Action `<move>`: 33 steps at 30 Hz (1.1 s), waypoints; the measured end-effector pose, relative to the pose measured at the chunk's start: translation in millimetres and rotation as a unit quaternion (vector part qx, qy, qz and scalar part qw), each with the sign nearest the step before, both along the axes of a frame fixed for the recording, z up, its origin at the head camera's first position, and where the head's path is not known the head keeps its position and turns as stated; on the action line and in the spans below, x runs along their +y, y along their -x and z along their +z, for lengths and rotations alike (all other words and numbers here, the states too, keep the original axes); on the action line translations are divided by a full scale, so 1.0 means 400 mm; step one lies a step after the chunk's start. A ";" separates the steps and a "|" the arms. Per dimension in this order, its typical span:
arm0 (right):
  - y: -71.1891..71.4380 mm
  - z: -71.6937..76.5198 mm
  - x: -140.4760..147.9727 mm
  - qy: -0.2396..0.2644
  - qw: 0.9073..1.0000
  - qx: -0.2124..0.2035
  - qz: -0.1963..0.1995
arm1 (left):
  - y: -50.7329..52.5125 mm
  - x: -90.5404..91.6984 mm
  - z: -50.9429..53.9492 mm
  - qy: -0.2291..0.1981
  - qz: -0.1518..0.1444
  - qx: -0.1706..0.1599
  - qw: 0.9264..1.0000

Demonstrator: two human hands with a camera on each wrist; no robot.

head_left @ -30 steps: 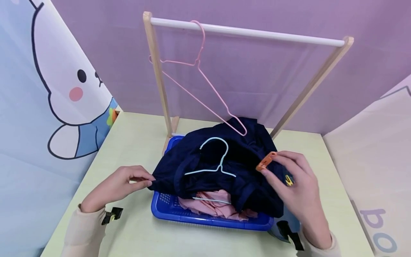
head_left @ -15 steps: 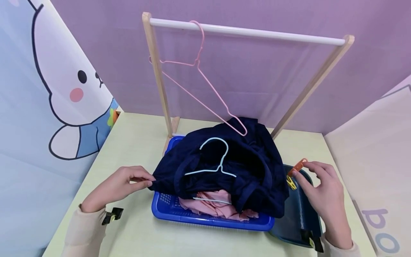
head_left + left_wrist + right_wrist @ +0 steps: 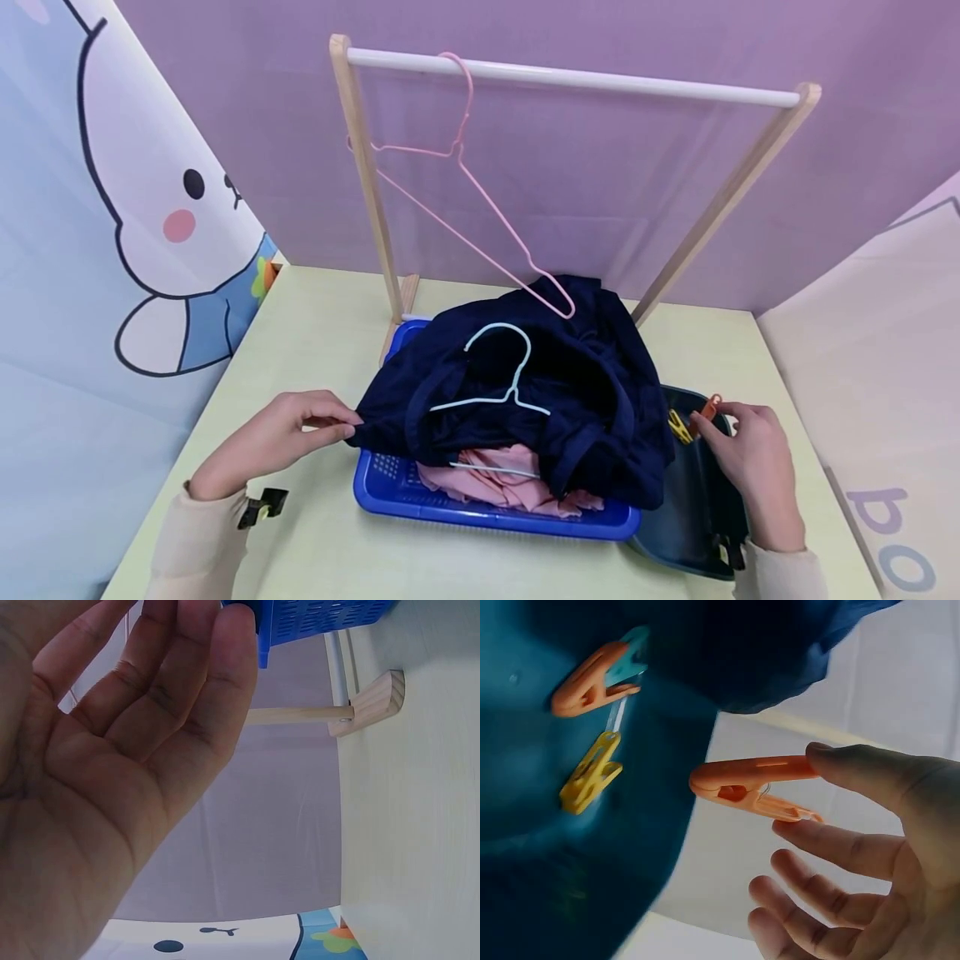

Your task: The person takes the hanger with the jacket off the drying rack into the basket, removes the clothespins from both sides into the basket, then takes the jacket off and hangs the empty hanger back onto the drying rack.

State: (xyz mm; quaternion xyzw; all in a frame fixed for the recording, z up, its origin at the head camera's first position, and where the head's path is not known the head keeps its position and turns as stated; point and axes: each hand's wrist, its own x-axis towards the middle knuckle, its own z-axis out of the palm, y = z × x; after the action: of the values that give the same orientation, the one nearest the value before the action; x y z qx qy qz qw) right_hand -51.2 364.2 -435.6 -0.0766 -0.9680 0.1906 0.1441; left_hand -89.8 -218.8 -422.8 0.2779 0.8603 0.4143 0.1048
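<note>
A dark navy garment [image 3: 480, 317] lies over a blue basket [image 3: 495, 521], with a mint-green hanger [image 3: 517, 379] sticking out of its neck opening. My left hand [image 3: 307, 425] pinches the garment's left edge between thumb and fingers. On the right, my right hand [image 3: 753, 467] pinches an orange clothespin [image 3: 754, 776] by its two handles, thumb on one and index finger on the other. The clothespin is at the rim of a dark teal bin [image 3: 686, 508]. Inside that bin lie a yellow clothespin [image 3: 591, 772], another orange clothespin [image 3: 589, 679] and a turquoise clothespin [image 3: 632, 654].
Behind the basket stands a wooden rack with a white rail [image 3: 570, 77]. A pink hanger [image 3: 495, 208] hangs from the rail and reaches down to the garment. Pink cloth [image 3: 510, 479] shows at the basket's front. Fabric backdrops close off the back and sides.
My right hand has moved right and down with the orange clothespin, from over the garment to the teal bin. The left hand has kept its pinch on the garment edge.
</note>
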 end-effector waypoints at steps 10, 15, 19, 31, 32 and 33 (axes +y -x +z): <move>0.004 -0.018 0.014 -0.008 0.999 -0.049 -0.021 | 0.000 -0.001 -0.003 0.000 -0.002 0.010 1.000; 0.001 -0.016 0.012 -0.006 0.998 -0.056 -0.025 | 0.000 -0.002 -0.003 0.000 -0.002 0.010 1.000; -0.002 -0.013 0.009 -0.004 0.999 -0.035 -0.013 | 0.000 -0.003 -0.004 -0.004 -0.005 0.015 1.000; -0.017 0.042 -0.063 0.011 0.997 0.042 0.069 | -0.001 -0.001 -0.003 0.003 0.000 0.007 1.000; -0.020 0.049 -0.072 0.015 0.995 0.051 0.084 | -0.001 -0.001 -0.002 0.003 0.000 0.007 1.000; -0.024 0.057 -0.080 0.019 0.993 0.060 0.100 | -0.001 -0.001 -0.002 0.002 0.001 0.005 1.000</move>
State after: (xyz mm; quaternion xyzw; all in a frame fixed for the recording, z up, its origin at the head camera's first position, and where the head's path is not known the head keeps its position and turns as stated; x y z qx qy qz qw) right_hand -41.8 332.2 -413.0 0.0295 -0.9567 0.2267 0.1802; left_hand -89.5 -219.1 -423.8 0.2791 0.8619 0.4113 0.1005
